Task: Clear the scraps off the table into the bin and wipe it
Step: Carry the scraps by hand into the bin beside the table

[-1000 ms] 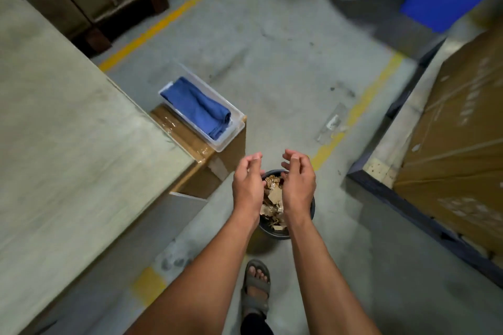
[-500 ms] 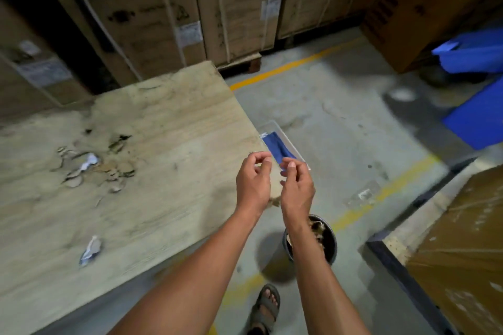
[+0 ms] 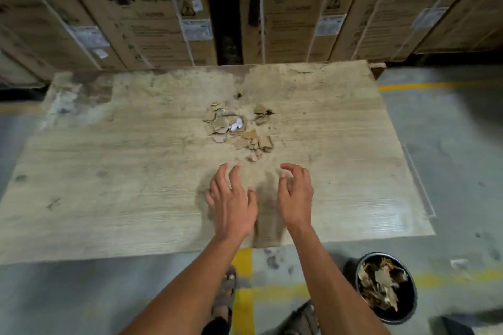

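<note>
Both hands, moved from above the bin [image 3: 386,291], now hover over the table [image 3: 109,171], left hand [image 3: 231,198] spread, right hand [image 3: 295,196] loosely curled, empty; torn brown cardboard scraps [image 3: 239,128] lie mid-table just beyond the fingertips.

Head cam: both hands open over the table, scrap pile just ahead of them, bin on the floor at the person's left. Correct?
One error: the bin stands on the floor at the person's right, not left, as the head view shows. The rest holds: left hand and right hand are open over the table, with the scrap pile just ahead of them.
</note>
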{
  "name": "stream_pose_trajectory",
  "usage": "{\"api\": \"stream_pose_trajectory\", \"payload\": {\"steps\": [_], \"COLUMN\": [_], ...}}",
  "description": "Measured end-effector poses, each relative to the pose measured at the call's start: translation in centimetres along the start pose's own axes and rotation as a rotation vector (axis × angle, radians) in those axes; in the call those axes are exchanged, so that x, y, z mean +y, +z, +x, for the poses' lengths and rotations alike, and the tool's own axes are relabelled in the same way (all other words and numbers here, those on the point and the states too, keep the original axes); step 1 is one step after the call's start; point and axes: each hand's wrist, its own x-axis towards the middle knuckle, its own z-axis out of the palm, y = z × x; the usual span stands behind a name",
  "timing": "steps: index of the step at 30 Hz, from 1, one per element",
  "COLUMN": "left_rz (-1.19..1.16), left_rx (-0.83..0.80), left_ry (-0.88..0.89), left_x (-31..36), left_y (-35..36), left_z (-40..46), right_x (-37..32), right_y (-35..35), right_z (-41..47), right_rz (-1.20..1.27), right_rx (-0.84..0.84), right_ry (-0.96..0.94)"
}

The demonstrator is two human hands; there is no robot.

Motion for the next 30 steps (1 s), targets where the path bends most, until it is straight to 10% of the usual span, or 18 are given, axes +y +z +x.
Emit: {"api": "stream_pose_trajectory", "payload": {"steps": [30], "left_rz": [0.059], "left_rx": [-0.06], "left_ry": [0.29], "left_x": [-3.0], "left_y": [1.9], "left_z": [26.9], "right_x": [-2.4], "right_y": [11.3], "right_z": [13.6], "right_rz": [-0.704], "right_rx": [-0.046], "right_ry": [-0.076]}}
